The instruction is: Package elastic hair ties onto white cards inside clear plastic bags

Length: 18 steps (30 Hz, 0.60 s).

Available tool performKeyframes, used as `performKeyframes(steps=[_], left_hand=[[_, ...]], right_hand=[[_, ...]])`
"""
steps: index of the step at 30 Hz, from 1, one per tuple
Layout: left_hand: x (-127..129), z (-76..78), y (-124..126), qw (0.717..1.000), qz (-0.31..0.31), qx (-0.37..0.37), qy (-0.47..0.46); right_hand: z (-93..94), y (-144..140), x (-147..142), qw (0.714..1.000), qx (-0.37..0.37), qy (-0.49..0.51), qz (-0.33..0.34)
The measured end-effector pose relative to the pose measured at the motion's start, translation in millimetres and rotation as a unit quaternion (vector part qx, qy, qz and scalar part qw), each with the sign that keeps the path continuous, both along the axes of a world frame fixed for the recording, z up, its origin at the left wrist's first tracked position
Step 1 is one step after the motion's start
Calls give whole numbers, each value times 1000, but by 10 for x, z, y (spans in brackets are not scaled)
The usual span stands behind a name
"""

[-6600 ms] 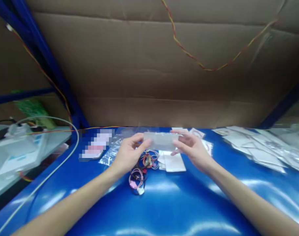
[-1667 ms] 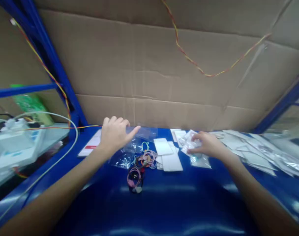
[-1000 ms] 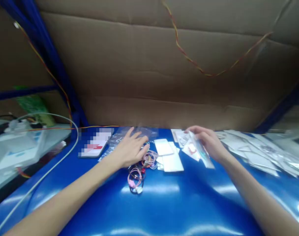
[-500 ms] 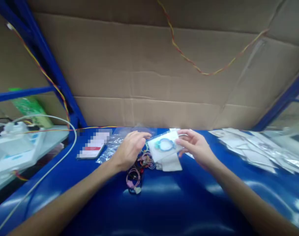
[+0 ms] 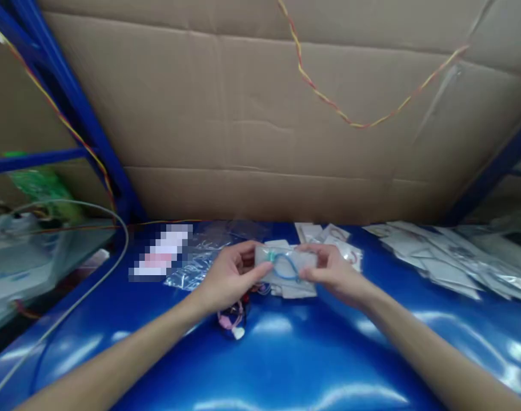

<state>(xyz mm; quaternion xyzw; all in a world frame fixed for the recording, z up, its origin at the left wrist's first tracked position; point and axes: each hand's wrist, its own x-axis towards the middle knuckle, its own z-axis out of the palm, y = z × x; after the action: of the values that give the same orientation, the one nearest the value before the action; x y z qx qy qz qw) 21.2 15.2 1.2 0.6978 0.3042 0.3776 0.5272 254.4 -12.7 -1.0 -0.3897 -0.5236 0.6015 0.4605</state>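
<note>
Holding the clear packet (image 5: 286,265) with the blue ring inside, left hand (image 5: 228,274) and right hand (image 5: 331,271) pinch its ends above the desk (image 5: 286,354); sealing probably needs steady fingers.

Glossy blue bench (image 5: 286,365), smooth enough to throw back white glare. Above that bench, a matt brown corrugated cardboard wall (image 5: 260,114), creased and dull. In both hands, a small clear plastic bag holding a white card and a blue cord loop (image 5: 285,266), shiny film. Left of that bag, crinkled clear plastic bags (image 5: 192,268) glinting; to its right, more shiny film over the flat white paper packets (image 5: 449,257).
</note>
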Motion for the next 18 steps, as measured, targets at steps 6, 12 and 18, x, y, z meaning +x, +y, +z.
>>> performKeyframes(steps=[6,12,18], left_hand=[[37,18,-58,1000,4,-5,-11],[73,-17,-102,999,-11,-40,-33],[103,-34,-104,995,-16,-76,-57]], right_hand=[[-1,-26,-30,1000,17,-8,10],[-43,-32,-84,1000,-6,10,-1],[-12,-55,-111,999,-18,40,-31]])
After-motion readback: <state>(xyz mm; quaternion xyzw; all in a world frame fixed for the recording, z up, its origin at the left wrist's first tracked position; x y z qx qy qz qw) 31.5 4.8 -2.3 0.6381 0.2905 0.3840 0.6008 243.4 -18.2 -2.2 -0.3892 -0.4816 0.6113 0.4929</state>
